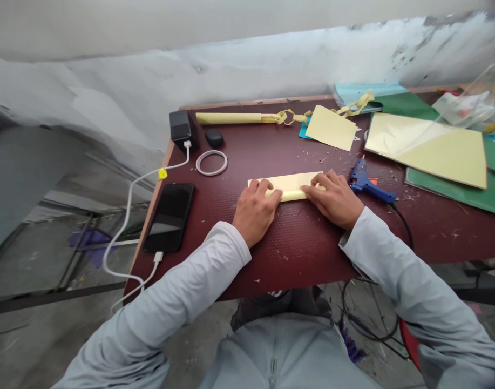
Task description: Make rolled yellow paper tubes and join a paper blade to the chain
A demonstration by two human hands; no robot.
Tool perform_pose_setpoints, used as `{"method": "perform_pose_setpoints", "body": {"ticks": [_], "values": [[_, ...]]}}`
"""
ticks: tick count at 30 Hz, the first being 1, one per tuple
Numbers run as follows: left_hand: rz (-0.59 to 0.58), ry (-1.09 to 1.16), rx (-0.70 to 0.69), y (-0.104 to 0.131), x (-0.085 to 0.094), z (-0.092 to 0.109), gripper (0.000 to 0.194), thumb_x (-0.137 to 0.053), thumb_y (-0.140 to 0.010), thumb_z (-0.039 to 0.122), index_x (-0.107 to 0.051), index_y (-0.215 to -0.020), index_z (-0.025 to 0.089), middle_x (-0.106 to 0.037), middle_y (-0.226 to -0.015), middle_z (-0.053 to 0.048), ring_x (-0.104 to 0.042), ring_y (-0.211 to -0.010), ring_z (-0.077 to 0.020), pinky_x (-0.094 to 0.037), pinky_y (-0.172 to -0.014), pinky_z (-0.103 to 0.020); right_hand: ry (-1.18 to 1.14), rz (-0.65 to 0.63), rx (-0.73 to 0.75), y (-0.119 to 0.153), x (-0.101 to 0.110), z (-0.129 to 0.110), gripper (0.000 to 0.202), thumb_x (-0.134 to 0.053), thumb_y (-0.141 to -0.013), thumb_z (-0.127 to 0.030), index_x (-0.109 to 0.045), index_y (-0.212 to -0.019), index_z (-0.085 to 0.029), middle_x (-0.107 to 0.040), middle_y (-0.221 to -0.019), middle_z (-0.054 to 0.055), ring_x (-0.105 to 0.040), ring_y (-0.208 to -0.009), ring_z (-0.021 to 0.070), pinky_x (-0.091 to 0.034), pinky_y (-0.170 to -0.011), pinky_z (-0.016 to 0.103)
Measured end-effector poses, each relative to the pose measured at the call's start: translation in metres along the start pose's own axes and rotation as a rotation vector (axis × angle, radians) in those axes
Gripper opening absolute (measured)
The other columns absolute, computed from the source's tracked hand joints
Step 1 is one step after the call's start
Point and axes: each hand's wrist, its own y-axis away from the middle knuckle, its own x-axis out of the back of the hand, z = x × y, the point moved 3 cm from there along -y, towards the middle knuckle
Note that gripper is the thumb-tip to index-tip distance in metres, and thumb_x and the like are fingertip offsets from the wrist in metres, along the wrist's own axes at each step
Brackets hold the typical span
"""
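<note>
A pale yellow sheet of paper [290, 182] lies on the dark red table in front of me, its near edge rolled up into a narrow tube. My left hand [257, 209] grips the left end of the roll, fingers curled over it and thumb along its near side. At the right end my right hand [332, 197] does the same, with thumb and fingers pressed on the paper. Just right of that hand rests a blue glue gun [368, 183], its black cord running off the front edge.
On the left are a phone [170, 216] on a white cable, a black power adapter [181, 128], a black case [214, 138] and a clear ring [211, 162]. A yellow paper tube [231, 118] with a paper chain lies behind. Yellow sheets [429, 148] and green sheets [466, 192] cover the right.
</note>
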Motion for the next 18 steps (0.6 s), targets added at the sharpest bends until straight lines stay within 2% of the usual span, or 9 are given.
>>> {"method": "perform_pose_setpoints", "body": {"ticks": [3, 5, 10, 13, 18], "values": [[-0.021, -0.025, -0.001, -0.0015, -0.0009, -0.0007, 0.031, -0.045, -0.108, 0.033, -0.07, -0.121, 0.02, -0.063, -0.119, -0.013, -0.053, -0.107, -0.0291, -0.046, -0.088, -0.044, 0.041, -0.03, 0.007, -0.0009, -0.002, -0.0003, 0.04, -0.041, -0.11, -0.041, -0.063, -0.138, -0.022, -0.063, -0.122, 0.014, -0.047, -0.109, 0.0295, -0.033, -0.085, 0.041], [-0.031, -0.032, -0.012, -0.0014, -0.0009, -0.0007, 0.031, -0.044, -0.108, 0.033, -0.07, -0.121, 0.02, -0.064, -0.114, -0.012, -0.054, -0.105, -0.0292, -0.045, -0.087, -0.044, 0.053, -0.035, 0.019, -0.0004, -0.0018, -0.0006, 0.042, -0.041, -0.11, -0.042, -0.06, -0.14, -0.019, -0.064, -0.122, 0.014, -0.047, -0.11, 0.0299, -0.033, -0.087, 0.041], [-0.009, -0.03, -0.025, -0.0002, -0.0004, -0.0004, 0.032, -0.042, -0.109, 0.025, -0.066, -0.13, 0.021, -0.066, -0.107, -0.01, -0.055, -0.103, -0.0283, -0.044, -0.086, -0.043, 0.044, -0.038, 0.028, 0.0012, 0.0014, -0.0023, 0.036, -0.039, -0.111, -0.039, -0.065, -0.126, -0.02, -0.066, -0.117, 0.011, -0.047, -0.108, 0.0284, -0.032, -0.092, 0.041], [-0.002, -0.022, -0.014, -0.001, -0.0024, -0.0011, 0.029, -0.044, -0.108, 0.023, -0.069, -0.122, 0.021, -0.066, -0.106, -0.01, -0.055, -0.102, -0.028, -0.044, -0.086, -0.043, 0.058, -0.024, 0.001, 0.0, 0.0027, -0.0035, 0.035, -0.04, -0.111, -0.039, -0.067, -0.122, -0.021, -0.064, -0.122, 0.012, -0.047, -0.108, 0.0281, -0.032, -0.089, 0.04], [0.033, -0.041, -0.011, -0.0042, -0.0052, -0.0041, 0.027, -0.046, -0.106, 0.021, -0.07, -0.117, 0.022, -0.064, -0.12, -0.01, -0.055, -0.106, -0.0277, -0.044, -0.087, -0.042, 0.083, -0.029, -0.006, -0.0027, 0.0012, -0.0043, 0.036, -0.039, -0.111, -0.039, -0.068, -0.124, -0.021, -0.063, -0.119, 0.013, -0.047, -0.107, 0.0284, -0.032, -0.086, 0.04]]}}
